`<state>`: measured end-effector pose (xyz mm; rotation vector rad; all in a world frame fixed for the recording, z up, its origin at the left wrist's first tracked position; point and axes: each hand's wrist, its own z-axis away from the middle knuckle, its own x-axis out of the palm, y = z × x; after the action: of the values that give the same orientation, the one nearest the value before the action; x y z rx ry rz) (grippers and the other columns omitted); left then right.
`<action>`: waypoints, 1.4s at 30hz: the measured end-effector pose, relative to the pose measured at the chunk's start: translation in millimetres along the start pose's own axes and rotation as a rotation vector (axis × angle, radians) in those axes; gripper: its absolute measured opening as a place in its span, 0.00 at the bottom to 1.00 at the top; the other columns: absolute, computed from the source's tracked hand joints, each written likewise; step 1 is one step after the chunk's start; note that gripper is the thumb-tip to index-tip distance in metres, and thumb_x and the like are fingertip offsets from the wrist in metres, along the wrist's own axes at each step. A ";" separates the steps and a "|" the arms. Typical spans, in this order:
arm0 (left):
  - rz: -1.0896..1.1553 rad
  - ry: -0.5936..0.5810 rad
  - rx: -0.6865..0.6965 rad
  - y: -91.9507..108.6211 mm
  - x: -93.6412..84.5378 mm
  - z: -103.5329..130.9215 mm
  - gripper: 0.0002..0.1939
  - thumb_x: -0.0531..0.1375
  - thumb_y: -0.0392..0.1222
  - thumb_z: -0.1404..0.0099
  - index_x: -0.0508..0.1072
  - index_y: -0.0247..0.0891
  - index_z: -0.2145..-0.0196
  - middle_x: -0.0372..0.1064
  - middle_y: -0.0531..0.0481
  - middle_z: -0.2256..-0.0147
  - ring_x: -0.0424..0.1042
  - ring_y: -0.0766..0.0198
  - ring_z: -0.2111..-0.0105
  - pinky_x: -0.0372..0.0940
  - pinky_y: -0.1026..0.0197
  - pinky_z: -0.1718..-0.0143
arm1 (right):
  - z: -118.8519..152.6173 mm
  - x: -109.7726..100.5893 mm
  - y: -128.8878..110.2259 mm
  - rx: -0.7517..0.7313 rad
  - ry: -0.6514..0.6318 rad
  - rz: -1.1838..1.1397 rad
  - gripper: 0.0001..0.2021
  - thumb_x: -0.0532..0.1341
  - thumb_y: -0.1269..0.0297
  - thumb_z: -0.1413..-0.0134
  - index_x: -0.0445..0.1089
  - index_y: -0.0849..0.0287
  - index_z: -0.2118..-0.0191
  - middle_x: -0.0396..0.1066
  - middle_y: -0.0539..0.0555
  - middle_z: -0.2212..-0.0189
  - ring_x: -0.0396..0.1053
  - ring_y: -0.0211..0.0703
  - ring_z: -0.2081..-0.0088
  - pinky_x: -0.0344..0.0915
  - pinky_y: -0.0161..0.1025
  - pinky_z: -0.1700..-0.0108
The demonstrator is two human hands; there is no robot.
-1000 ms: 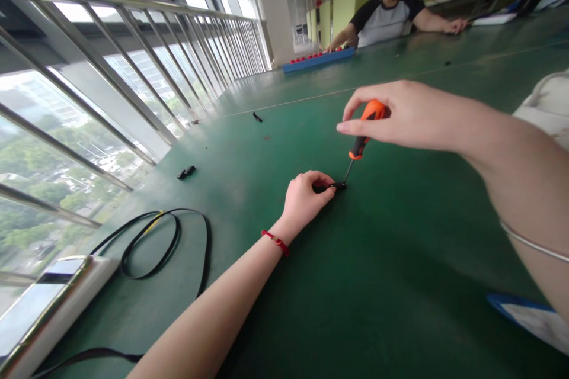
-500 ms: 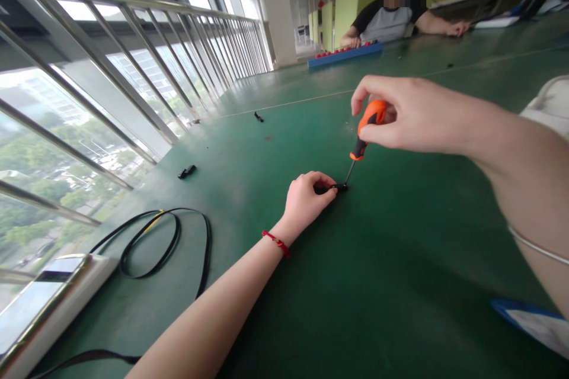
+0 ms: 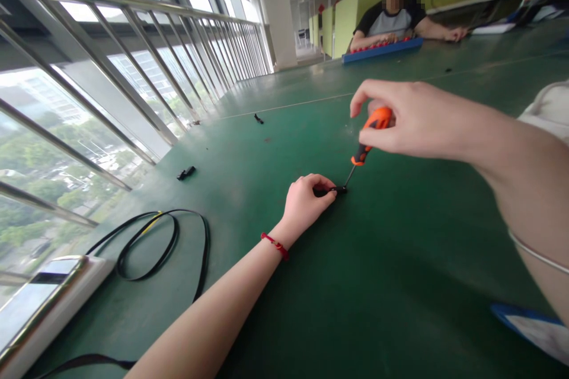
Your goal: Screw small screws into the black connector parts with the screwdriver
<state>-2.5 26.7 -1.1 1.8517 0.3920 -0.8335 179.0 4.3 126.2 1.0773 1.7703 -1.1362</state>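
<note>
My left hand [image 3: 309, 201], with a red string bracelet at the wrist, pinches a small black part [image 3: 340, 189] against the green table [image 3: 382, 260]. An orange and black screwdriver [image 3: 379, 118] is held by its handle in my right hand [image 3: 404, 115], between thumb and fingers. The screwdriver leans to the right, and its thin shaft reaches down to the right end of the black part. What the tip touches exactly is too small to tell.
Small black pieces [image 3: 186, 173] [image 3: 258, 119] lie left and farther back. A looped black cable [image 3: 207, 237] is beside a white device [image 3: 53, 296] at lower left. Across the table a person [image 3: 391, 22] sits behind a blue tray [image 3: 382, 53] with red pieces. A metal railing [image 3: 133, 3] borders the left.
The screwdriver handle has tilted slightly more to the right and lower in my right hand. Across the table, the blue tray has shifted right. My left hand has hardly moved.
</note>
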 end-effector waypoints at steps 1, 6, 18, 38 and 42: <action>0.002 0.000 0.001 -0.1 0.0 -0.1 0.05 0.59 0.38 0.44 0.75 0.36 0.69 0.74 0.51 0.68 0.71 0.64 0.66 0.65 0.65 0.66 | 0.0 -0.2 -0.5 -0.002 0.002 0.003 0.14 0.60 0.50 0.53 0.69 0.52 0.63 0.66 0.51 0.78 0.61 0.43 0.76 0.53 0.40 0.72; 0.000 -0.001 -0.007 0.4 -0.2 -0.2 0.05 0.59 0.38 0.44 0.75 0.37 0.69 0.74 0.51 0.68 0.71 0.64 0.66 0.65 0.65 0.65 | -0.2 -0.4 -2.5 0.009 -0.054 0.012 0.13 0.56 0.49 0.50 0.69 0.53 0.67 0.65 0.51 0.80 0.62 0.43 0.76 0.53 0.41 0.72; -0.015 0.008 -0.004 1.0 0.0 -0.7 0.05 0.60 0.38 0.44 0.75 0.37 0.70 0.74 0.51 0.68 0.71 0.64 0.66 0.65 0.65 0.65 | -0.3 0.3 0.4 -0.016 -0.002 0.036 0.13 0.60 0.54 0.56 0.66 0.51 0.63 0.67 0.50 0.76 0.61 0.43 0.76 0.53 0.39 0.73; -0.004 0.005 -0.008 0.9 -0.4 -0.4 0.05 0.60 0.38 0.44 0.75 0.37 0.70 0.74 0.51 0.68 0.71 0.64 0.66 0.65 0.65 0.65 | 0.3 0.4 -2.9 0.019 -0.003 0.041 0.17 0.53 0.46 0.48 0.69 0.52 0.72 0.64 0.51 0.81 0.61 0.43 0.77 0.51 0.40 0.73; 0.004 0.005 -0.005 -0.2 0.1 0.3 0.05 0.60 0.38 0.44 0.75 0.37 0.70 0.74 0.51 0.68 0.71 0.64 0.66 0.65 0.65 0.65 | -0.1 0.1 -1.0 0.011 -0.001 0.026 0.10 0.59 0.55 0.54 0.69 0.51 0.66 0.67 0.50 0.78 0.60 0.42 0.77 0.52 0.40 0.73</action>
<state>-2.7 26.5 -1.3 1.8502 0.3933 -0.8246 178.0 4.2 126.5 1.1031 1.7460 -1.1318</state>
